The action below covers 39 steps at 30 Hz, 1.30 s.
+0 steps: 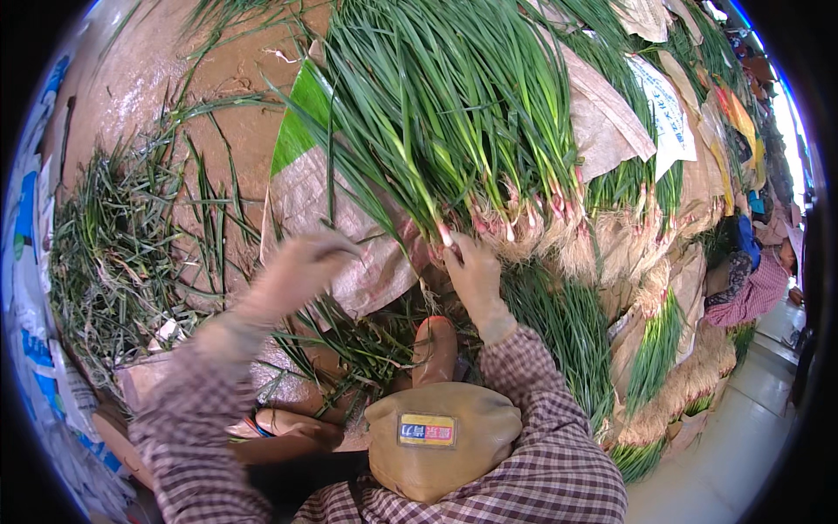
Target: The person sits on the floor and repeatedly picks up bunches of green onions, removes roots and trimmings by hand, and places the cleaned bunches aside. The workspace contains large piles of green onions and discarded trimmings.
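Green onions with long leaves, reddish-white bulbs and stringy roots (458,118) lie in a wide pile before me. My right hand (474,272), in a pale glove, has its fingertips at the white bulb of one green onion (444,232) at the pile's near left edge; the fingers are closed around its root end. My left hand (298,272) is motion-blurred above a woven plastic sack (366,281), left of the pile; whether it holds anything cannot be told. A thin, limp green onion (412,259) hangs between the hands.
Leaf trimmings (118,255) heap on the wet brown floor (229,65) at left. More green onions (563,334) and sacks (602,111) lie at right. A bare foot (435,347) is just below my hands. A person in a checked shirt (753,291) is at far right.
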Tool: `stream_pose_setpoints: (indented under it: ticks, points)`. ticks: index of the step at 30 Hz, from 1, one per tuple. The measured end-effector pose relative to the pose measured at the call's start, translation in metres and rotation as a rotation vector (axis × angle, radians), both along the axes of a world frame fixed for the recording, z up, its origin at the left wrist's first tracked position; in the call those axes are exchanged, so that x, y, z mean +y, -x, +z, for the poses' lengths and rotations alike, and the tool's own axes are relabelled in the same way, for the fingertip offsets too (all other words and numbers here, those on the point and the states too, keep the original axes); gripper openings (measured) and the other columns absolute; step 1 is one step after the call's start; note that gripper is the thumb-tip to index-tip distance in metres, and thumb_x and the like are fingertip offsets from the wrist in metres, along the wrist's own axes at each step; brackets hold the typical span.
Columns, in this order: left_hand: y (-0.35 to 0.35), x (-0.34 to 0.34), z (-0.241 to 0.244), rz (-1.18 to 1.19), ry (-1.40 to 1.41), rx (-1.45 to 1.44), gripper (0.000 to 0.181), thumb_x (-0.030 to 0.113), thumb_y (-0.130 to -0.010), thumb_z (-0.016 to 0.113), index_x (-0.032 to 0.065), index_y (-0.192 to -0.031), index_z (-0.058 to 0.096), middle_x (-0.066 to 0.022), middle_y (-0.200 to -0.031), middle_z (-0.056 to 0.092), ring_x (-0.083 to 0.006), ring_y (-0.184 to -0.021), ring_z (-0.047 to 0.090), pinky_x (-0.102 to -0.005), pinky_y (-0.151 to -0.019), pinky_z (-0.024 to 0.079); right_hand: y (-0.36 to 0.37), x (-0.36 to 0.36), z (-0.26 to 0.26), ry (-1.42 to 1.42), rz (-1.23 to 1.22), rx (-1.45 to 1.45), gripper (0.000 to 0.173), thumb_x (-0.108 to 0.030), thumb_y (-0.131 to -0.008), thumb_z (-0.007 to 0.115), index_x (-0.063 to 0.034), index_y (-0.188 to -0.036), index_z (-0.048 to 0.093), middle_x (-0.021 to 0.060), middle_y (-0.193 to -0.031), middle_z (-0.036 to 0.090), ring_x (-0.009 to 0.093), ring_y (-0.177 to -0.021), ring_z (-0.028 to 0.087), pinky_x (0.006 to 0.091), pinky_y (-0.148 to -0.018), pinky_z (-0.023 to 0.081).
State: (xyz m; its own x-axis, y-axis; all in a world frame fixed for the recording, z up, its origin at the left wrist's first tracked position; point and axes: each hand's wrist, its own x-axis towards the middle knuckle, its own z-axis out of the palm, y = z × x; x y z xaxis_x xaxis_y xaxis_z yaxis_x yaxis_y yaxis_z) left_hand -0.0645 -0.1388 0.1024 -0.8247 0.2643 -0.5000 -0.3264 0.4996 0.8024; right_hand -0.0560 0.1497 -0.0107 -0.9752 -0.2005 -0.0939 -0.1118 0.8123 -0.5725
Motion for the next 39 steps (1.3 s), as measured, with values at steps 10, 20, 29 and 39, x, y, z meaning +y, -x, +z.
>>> stream_pose_setpoints:
  ticks: [10,20,29,39]
  points:
    - [-0.049,0.081,-0.097,0.798,-0.634,-0.400,0.015,0.012,-0.090,0.059,0.0032,-0.101,0.064,-0.0030,-0.084,0.062,-0.0132,-0.073,0.060,-0.0325,-0.062,0.054,-0.010,-0.033,0.030,0.490,0.513,-0.332,0.020,-0.018,-0.093,0.058,-0.0006,-0.099,0.064,0.0139,-0.076,0.064,0.019,-0.064,0.059,0.0339,-0.061,0.048]
    - [-0.057,0.097,-0.114,1.273,-1.059,-0.518,0.017,0.017,-0.093,0.057,0.0010,-0.099,0.060,-0.0080,-0.087,0.063,-0.0224,-0.074,0.063,-0.0384,-0.069,0.056,0.022,-0.028,0.048,0.332,0.394,-0.890,0.021,-0.022,-0.092,0.059,-0.0033,-0.096,0.067,0.0040,-0.073,0.063,0.013,-0.067,0.059,0.0298,-0.062,0.047]
    - [-0.077,-0.005,-0.160,1.302,-1.160,-0.539,0.024,0.024,-0.098,0.047,0.0033,-0.105,0.059,0.0008,-0.066,0.048,-0.0139,-0.057,0.050,-0.0329,-0.058,0.047,0.027,0.007,0.108,0.353,0.212,-0.363,0.026,-0.023,-0.091,0.061,-0.0002,-0.081,0.065,0.0033,-0.071,0.063,0.006,-0.059,0.051,0.0252,-0.050,0.039]
    - [-0.086,0.075,-0.093,1.025,-1.116,-0.508,0.022,0.029,-0.100,0.046,0.0105,-0.093,0.056,0.0010,-0.068,0.049,-0.0127,-0.053,0.044,-0.0288,-0.047,0.037,0.007,-0.112,0.033,0.897,-0.275,-1.060,0.016,-0.021,-0.091,0.061,-0.0054,-0.088,0.061,0.0035,-0.069,0.057,0.013,-0.057,0.055,0.0313,-0.044,0.045]
